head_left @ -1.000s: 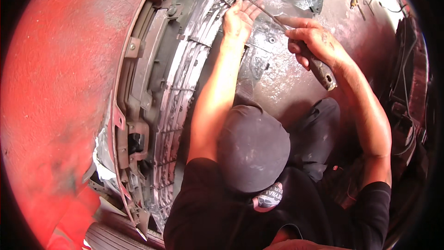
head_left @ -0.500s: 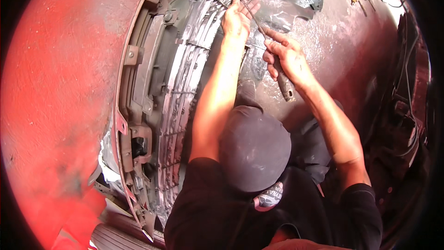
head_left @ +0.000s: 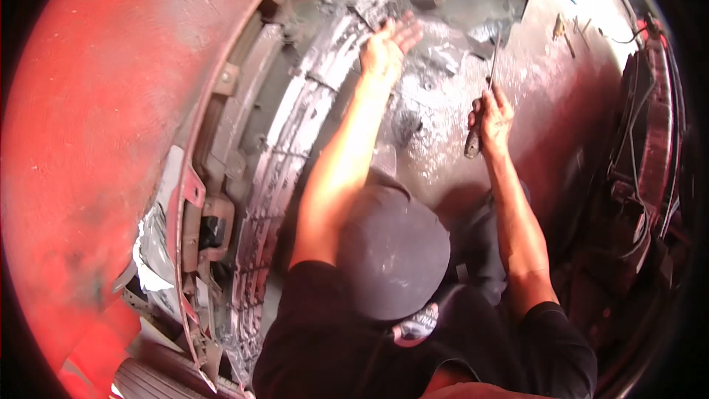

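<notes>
In my right hand [head_left: 495,122] is a screwdriver [head_left: 473,140] with a dark handle and a long thin shaft. My fingers are closed round it, and the shaft points up and away, apart from the grille. My left hand [head_left: 389,50] reaches to the far part of a silvery, worn grille [head_left: 295,103]. Its fingers are stretched out, and the thumb side is by a thin dark rod [head_left: 360,18] at the grille. Whether the thumb presses on the rod I cannot tell. Dark brackets [head_left: 229,77] run along the grille's left side.
A large curved red panel [head_left: 111,103] fills the left. On the floor [head_left: 550,96] at the far right lie a yellow-handled tool [head_left: 559,27] and thin rods. Dark car parts with a cable [head_left: 631,133] stand at the right. A rounded dark cloth shape [head_left: 395,251] is between my arms.
My right hand has drawn the screwdriver away from the grille and my left hand, to the right, turning its shaft more upright. My left hand stays by the grille. The view has shifted slightly.
</notes>
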A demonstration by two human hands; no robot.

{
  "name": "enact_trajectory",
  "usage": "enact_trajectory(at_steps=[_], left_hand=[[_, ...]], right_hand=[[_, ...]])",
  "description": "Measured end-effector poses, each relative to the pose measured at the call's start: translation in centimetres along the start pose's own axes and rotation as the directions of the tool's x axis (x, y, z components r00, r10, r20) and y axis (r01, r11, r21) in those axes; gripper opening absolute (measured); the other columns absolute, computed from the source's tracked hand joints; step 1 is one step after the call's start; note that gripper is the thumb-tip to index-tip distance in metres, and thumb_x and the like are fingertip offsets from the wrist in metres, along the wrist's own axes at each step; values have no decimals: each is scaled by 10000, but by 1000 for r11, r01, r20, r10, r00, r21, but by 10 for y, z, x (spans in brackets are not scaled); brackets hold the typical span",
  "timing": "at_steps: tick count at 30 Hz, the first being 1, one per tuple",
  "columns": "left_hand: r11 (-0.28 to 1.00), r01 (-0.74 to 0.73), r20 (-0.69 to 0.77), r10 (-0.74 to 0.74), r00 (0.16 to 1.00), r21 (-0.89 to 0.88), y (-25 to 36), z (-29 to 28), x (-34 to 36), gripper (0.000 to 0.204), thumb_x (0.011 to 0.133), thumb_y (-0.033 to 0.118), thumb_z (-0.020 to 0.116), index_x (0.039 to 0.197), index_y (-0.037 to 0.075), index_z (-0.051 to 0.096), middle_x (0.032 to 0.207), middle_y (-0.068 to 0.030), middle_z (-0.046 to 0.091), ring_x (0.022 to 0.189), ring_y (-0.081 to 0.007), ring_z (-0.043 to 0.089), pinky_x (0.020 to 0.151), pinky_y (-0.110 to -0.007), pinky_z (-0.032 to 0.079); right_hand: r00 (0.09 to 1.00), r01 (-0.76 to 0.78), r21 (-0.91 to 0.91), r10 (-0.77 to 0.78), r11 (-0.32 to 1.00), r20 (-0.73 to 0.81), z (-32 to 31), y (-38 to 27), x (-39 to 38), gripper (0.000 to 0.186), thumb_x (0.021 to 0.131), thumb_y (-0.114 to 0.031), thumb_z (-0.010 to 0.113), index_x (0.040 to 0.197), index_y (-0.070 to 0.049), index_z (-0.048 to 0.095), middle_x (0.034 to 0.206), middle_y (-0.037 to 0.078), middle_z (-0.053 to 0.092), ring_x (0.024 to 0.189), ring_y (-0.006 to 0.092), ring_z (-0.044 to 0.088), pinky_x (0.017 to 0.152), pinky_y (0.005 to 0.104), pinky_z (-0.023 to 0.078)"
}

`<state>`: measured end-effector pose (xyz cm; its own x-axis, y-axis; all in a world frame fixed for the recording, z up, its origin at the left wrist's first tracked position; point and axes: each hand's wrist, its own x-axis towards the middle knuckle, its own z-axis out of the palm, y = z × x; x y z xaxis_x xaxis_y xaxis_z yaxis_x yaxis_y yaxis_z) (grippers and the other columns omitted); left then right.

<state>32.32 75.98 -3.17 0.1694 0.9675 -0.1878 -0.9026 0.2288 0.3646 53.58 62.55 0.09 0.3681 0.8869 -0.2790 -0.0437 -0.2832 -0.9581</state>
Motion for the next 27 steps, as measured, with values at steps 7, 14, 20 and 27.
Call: enact_trajectory(at_steps=[7, 14, 20, 27], left_hand=[[998, 27, -23, -28, 999, -51, -5, 6, 3, 360, 1020, 225, 434, 1227, -69, 442, 1287, -237, 543, 1187, -422, 563, 1042, -557, 472], [1000, -6, 34, 5, 999, 12, -7, 1, 1, 231, 1041, 168, 432, 1180, -15, 463, 1212, -215, 591, 1171, -417, 582, 1031, -561, 482], [998, 21, 22, -20, 1000, -58, -11, -5, 5, 196, 1034, 124, 453, 1168, -15, 488, 1218, -223, 589, 1160, -405, 595, 997, -532, 520], [999, -9, -6, 9, 1000, -50, -8, -10, 8, 198, 1031, 121, 478, 1153, -34, 496, 1141, -203, 603, 1108, -386, 620, 995, -517, 527]], right_hand=[[926, 217, -397, -58, 892, 374, 43, -87, -39, 439, 976, -159, 574, 1391, -24, 528, 714, 31, 556, 570, 106, 520, 545, 273, 459], [863, 340, -691, 80, 638, 498, 41, -129, -30, 401, 967, -108, 527, 1360, -44, 573, 663, 76, 562, 558, 127, 536, 554, 319, 473], [818, 502, -724, 12, 473, 575, 34, -145, -17, 412, 975, -127, 511, 1379, -73, 573, 654, 53, 555, 523, 117, 522, 516, 308, 472], [795, 534, -732, 43, 423, 605, 43, -165, -18, 384, 972, -144, 528, 1337, -41, 593, 641, 78, 545, 529, 153, 536, 520, 323, 468]])
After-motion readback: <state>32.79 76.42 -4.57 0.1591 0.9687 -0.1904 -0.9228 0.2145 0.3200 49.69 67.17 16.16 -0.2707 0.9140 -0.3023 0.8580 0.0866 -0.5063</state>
